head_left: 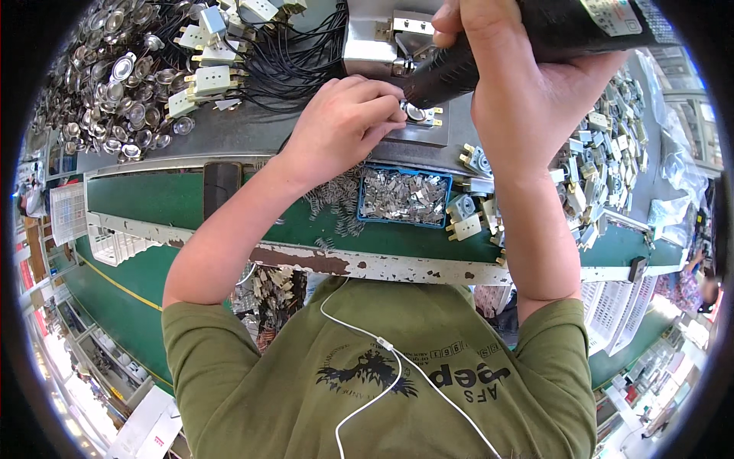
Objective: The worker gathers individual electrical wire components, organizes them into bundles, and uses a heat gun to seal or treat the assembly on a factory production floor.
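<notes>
My right hand [520,92] is wrapped around a thick black electric screwdriver [451,73], held tilted with its nose pointing down to the left. Below that nose sits a small thermostat-like part [415,112] with a round metal cap and brass tabs, resting on a flat metal block [428,135]. The fingers of my left hand [348,115] are pinched together at the part's left side, steadying it. The exact fingertip contact and the tool's bit are hidden. Behind them stands a shiny metal fixture [375,50].
Round metal caps [115,84] are heaped at the far left, beside white ceramic blocks [212,79] with black wires. A blue tray [446,203] holds small metal pieces, with loose springs [336,199] and a phone [222,187] to its left. Several assembled parts [592,168] are piled on the right.
</notes>
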`<control>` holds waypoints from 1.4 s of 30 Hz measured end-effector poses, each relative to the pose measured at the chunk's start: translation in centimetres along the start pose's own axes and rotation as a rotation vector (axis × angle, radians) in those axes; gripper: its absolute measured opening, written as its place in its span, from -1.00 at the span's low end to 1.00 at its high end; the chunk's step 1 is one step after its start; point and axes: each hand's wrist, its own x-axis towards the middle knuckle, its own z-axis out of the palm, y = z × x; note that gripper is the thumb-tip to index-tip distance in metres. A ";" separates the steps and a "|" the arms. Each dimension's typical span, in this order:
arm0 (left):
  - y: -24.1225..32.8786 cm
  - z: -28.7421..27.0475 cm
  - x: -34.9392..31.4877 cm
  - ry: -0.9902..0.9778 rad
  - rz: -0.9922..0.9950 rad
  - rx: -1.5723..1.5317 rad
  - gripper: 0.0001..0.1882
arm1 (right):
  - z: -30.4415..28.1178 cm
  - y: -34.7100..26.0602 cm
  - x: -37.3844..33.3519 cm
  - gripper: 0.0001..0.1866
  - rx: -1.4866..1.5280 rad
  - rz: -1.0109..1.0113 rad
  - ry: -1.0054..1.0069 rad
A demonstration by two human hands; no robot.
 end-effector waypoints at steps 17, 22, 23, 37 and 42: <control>1.8 -2.7 2.0 -0.297 -0.282 0.138 -0.70 | 1.1 1.8 0.7 -0.51 -0.053 -0.015 -0.282; 1.4 -2.4 2.1 -0.413 -0.310 0.153 -0.70 | 0.4 2.0 0.5 -0.52 -0.034 0.023 -0.270; 1.3 -2.4 2.0 -0.410 -0.306 0.157 -0.70 | 0.5 1.9 0.4 -0.52 -0.037 0.022 -0.271; 0.6 -2.3 0.9 -0.215 -0.093 0.182 -0.62 | -1.2 0.3 3.0 -0.89 -0.067 -0.095 -0.319; 0.8 -1.2 2.0 -0.113 0.168 0.135 -0.68 | -1.8 -0.9 4.5 -0.72 -0.160 -0.098 -0.267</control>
